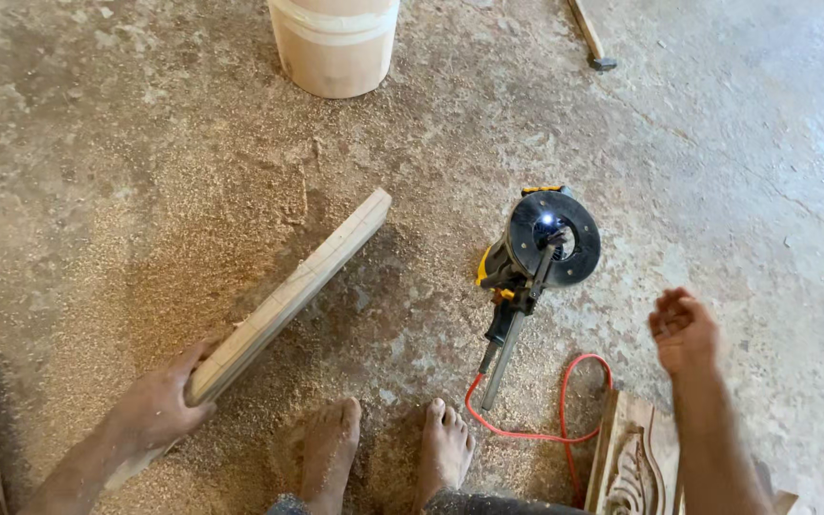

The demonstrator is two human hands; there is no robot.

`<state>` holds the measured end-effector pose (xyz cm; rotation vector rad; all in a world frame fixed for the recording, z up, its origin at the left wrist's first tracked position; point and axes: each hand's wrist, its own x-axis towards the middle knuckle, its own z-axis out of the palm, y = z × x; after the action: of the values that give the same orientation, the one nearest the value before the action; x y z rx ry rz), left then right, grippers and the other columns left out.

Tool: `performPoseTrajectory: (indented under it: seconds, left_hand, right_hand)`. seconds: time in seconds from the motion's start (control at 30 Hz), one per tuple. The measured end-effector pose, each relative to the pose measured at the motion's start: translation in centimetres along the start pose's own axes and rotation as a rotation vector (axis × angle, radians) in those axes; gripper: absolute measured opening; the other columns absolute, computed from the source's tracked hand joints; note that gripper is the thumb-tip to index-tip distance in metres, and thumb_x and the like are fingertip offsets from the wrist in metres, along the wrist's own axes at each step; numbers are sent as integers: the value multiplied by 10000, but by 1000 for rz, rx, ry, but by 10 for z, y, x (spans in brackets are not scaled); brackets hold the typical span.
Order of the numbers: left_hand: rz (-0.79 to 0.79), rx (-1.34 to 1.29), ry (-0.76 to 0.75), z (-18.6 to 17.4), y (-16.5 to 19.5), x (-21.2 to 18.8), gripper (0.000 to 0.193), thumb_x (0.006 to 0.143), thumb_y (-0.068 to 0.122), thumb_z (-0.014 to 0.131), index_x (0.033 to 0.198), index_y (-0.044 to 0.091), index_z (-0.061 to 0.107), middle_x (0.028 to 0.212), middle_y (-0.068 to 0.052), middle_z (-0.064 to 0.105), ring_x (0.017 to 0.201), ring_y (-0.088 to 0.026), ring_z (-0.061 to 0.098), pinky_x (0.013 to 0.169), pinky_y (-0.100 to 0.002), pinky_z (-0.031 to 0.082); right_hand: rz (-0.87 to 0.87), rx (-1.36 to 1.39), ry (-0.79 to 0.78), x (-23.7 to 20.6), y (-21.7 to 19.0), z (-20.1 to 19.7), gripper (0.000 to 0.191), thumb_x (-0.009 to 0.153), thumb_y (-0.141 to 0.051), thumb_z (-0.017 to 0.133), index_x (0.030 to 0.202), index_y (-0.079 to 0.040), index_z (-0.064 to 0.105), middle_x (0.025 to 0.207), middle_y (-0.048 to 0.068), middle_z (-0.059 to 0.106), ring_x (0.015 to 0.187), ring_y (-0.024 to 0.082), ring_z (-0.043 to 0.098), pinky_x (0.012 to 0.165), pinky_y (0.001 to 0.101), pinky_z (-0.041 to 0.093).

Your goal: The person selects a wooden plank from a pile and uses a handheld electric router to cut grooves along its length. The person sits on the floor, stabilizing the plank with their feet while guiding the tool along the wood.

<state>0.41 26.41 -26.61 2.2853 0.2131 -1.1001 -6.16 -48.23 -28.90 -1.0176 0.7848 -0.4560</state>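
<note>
Your bare feet (pixel 388 448) are standing at the bottom centre of the frame, toes sinking into the sawdust (pixel 193 238) that is spreading over the concrete floor (pixel 746 172). Just right of them, at the lower right edge, a carved wooden piece (pixel 633 463) is lying under your right forearm, and a red cable (pixel 565 401) is looping around beside it.

Your left hand (pixel 159 405) is sitting at the lower left, its fingers wrapping round the near end of a long wooden plank (pixel 288 296) — you are gripping it firmly, with the plank tilting on its edge and running diagonally toward the centre of the frame, its far end resting in the sawdust.

Your right hand (pixel 684 329) is hovering at the right, holding nothing; its fingers are curling loosely inward, neither flat open nor closed into a fist, and it is staying near but clear of the power tool.

That tool — a yellow-and-black router (pixel 536 257) — is lying on its side right of centre, its round black base facing up with a small light glowing in the middle.

Farther off, a pale bucket (pixel 334 43) is standing at the top centre, and a hammer (pixel 591 36) is lying at the upper right.
</note>
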Motion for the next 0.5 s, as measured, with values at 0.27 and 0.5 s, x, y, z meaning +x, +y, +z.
performPoseTrajectory:
  seconds: [0.27,0.5]
  left_hand:
    - [-2,-300,-9,3,19,-7,875,878,40,691,1608,346,318,1396,-154,637,801,-251,680,725,-417,652]
    - [158,-262,-24,54,131,62,841,888,42,599,1611,132,180,1180,-233,654,788,-293,707,658,-445,599]
  right_hand:
    - [529,-473,-144,-89,149,59,366,1048,-324,464,1217,-58,650,1135,109,735,997,221,706,871,418,580]
    - [444,-252,-359,-122,158,120,470,1021,-442,434,1243,-80,635,1083,121,759,989,242,725,813,371,566]
